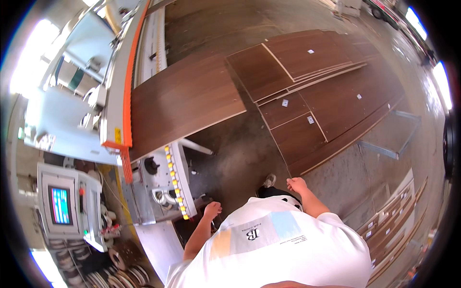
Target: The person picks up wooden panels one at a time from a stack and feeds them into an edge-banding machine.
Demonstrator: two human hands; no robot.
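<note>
My right hand (297, 185) is at the near corner of a stack of dark brown wood panels (352, 96), fingers curled together. Whether they pinch the corner or something thin is too small to see. My left hand (212, 210) hangs beside a machine's roller bar (175, 180) with yellow rollers, loosely closed with nothing visible in it. Another brown panel (187, 101) lies flat, one edge under the machine's orange-edged beam (130, 77). Small white labels (285, 102) stick to several of the stacked panels.
At the left stands a control cabinet (62, 201) with a lit screen, above rolls of edging strip (120, 278). A metal frame (384, 150) juts out beside the stack. More labelled panels (391, 218) lie at the lower right. My shoe (270, 180) is on the concrete floor.
</note>
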